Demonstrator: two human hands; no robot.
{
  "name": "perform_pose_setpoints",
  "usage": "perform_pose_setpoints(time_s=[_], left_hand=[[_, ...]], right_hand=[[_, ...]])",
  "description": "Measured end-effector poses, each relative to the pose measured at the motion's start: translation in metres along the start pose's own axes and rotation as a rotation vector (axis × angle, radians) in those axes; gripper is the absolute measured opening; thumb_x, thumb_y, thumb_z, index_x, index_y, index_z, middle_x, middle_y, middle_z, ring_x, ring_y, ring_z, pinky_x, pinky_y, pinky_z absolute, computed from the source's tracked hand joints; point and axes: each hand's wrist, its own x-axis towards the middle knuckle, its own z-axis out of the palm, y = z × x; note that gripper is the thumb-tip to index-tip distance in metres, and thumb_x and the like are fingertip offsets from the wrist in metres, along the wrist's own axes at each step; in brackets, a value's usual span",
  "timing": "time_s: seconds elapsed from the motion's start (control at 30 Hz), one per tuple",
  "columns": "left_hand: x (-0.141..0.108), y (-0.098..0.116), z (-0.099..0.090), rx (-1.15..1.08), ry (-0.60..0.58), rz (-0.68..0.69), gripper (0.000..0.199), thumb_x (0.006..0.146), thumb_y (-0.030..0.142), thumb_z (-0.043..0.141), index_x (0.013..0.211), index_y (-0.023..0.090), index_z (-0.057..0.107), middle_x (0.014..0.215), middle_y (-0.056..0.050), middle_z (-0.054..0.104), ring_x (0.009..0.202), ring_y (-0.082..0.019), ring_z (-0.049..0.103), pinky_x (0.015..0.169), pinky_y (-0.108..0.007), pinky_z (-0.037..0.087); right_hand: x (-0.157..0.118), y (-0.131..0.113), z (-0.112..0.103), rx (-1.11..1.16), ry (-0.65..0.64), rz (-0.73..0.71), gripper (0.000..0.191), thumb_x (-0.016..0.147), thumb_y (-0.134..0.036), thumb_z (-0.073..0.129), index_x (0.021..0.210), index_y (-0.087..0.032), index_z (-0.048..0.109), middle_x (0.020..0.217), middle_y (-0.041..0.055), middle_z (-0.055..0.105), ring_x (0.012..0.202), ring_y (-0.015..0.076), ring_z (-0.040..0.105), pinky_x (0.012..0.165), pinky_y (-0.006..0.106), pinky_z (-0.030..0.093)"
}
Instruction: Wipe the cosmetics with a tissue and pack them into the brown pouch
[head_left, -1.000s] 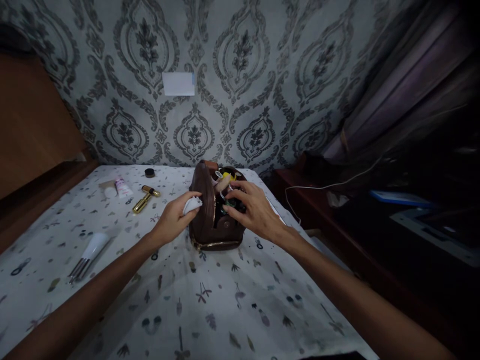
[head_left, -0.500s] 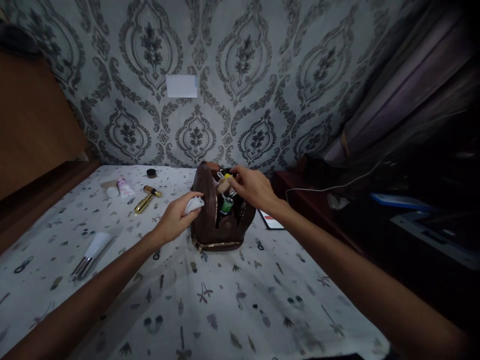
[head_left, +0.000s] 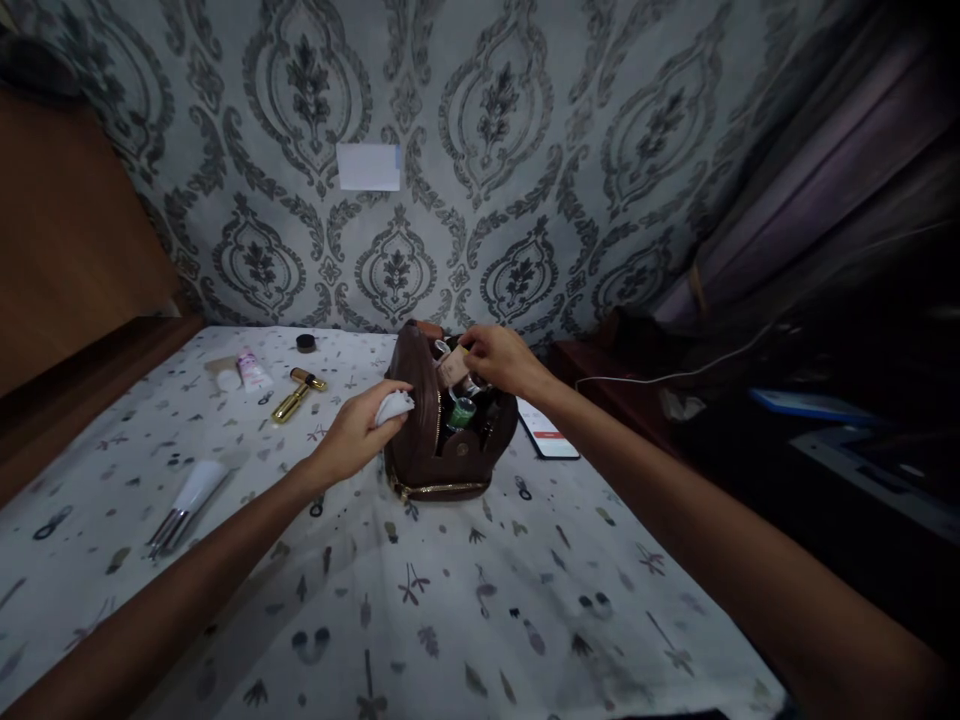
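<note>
A brown leather bag (head_left: 420,465) with a gold zipper stands unzipped on the white printed cloth. My left hand (head_left: 350,437) is closed around a small white item (head_left: 394,405), crumpled-looking at its end, against the bag's left side. At the opening, my right hand (head_left: 508,362) pinches the edge of a beige item (head_left: 452,368) whose lower part is down inside the bag. Below it, a green-topped container (head_left: 460,413) sits among other contents too dark to make out.
To the left lie a white-capped brush set or tube (head_left: 196,485), a pink-and-white tube (head_left: 253,371), gold cosmetic tubes (head_left: 290,404) and a black round lid (head_left: 305,343). A phone (head_left: 551,437) with a lit screen lies right of the bag. The patterned wall stands behind.
My right hand has shifted slightly at the bag's opening. The beige item stands more upright, and the yellow piece beside it is mostly covered now. My left hand keeps its grip.
</note>
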Motion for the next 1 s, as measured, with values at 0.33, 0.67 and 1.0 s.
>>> perform_pose_setpoints(time_s=[0.33, 0.67, 1.0], left_hand=[[0.000, 0.001, 0.002, -0.010, 0.001, -0.012, 0.037, 0.088, 0.029, 0.054, 0.122, 0.017, 0.062, 0.113, -0.006, 0.072, 0.098, -0.023, 0.067, 0.089, -0.031, 0.048], [0.000, -0.001, 0.002, -0.002, -0.004, -0.007, 0.037, 0.089, 0.027, 0.054, 0.123, 0.017, 0.062, 0.117, -0.007, 0.072, 0.102, -0.024, 0.066, 0.089, -0.033, 0.048], [-0.017, -0.011, -0.004, 0.049, 0.020, 0.035, 0.042, 0.089, 0.023, 0.052, 0.130, 0.019, 0.058, 0.131, -0.009, 0.067, 0.116, -0.025, 0.064, 0.099, -0.035, 0.048]], right_hand=[[0.000, -0.001, 0.003, -0.006, 0.033, 0.003, 0.032, 0.083, -0.012, 0.056, 0.110, -0.013, 0.072, 0.081, 0.0066, 0.075, 0.076, 0.0189, 0.065, 0.068, 0.026, 0.041], [-0.001, -0.003, 0.001, -0.069, 0.018, 0.031, 0.031, 0.083, -0.015, 0.055, 0.108, -0.013, 0.073, 0.087, 0.0077, 0.076, 0.084, 0.0194, 0.068, 0.071, 0.025, 0.043], [-0.021, -0.006, -0.002, -0.070, 0.314, -0.024, 0.036, 0.087, -0.028, 0.057, 0.116, -0.015, 0.073, 0.092, 0.0120, 0.078, 0.082, 0.0273, 0.070, 0.073, 0.035, 0.048]])
